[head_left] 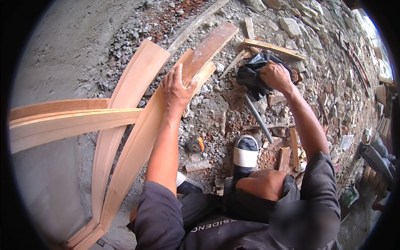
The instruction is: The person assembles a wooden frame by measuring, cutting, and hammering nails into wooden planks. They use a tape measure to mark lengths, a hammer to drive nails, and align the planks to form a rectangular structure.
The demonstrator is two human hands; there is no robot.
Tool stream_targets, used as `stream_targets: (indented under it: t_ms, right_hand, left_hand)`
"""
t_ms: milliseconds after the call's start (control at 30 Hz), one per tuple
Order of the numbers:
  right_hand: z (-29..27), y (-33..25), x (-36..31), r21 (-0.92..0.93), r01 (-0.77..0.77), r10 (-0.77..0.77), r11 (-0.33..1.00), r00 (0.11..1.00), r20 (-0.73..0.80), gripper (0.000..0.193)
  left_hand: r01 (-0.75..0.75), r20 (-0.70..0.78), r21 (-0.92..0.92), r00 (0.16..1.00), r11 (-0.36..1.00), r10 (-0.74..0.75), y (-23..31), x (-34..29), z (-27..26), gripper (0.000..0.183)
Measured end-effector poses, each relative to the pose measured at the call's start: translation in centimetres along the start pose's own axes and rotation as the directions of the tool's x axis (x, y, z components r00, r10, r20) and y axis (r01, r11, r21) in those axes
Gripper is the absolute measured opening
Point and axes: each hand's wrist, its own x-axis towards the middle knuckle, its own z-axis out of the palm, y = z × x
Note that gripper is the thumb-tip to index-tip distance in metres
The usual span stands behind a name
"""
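My left hand [177, 89] grips the edge of a long light wooden plank [137, 141] that runs from the lower left up toward the rubble. A second plank [125, 96] lies beside it, and both cross other planks [71, 121] at the left. My right hand [275, 76] reaches forward into a black plastic bag [250, 77] lying on the rubble. A grey metal pipe or tool handle [258, 118] sticks out from under the bag toward my foot in a black and white sandal [245, 155].
The ground is loose stones, broken brick and wood scraps [271, 48]. A smooth cement surface [66, 54] lies at the left. A small orange and black tape measure [195, 145] rests near my knee. Tools and clutter [375, 158] sit at the right edge.
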Motion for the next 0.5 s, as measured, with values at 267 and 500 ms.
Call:
stream_targets:
  t_ms: [267,500]
  right_hand:
    - [0.9,0.9,-0.6,-0.037,0.078,-0.081,0.996,0.991,-0.103,0.017]
    - [-4.0,0.0,-1.6,-0.026,-0.142,0.14,0.989,0.987,-0.073,0.022]
  left_hand:
    - [-0.011,0.013,-0.006,1.0,1.0,0.011,0.2,0.0,0.0,0.073]
    - [-0.029,-0.015,0.041,0.999,0.999,0.029,0.0,-0.1,0.2,0.071]
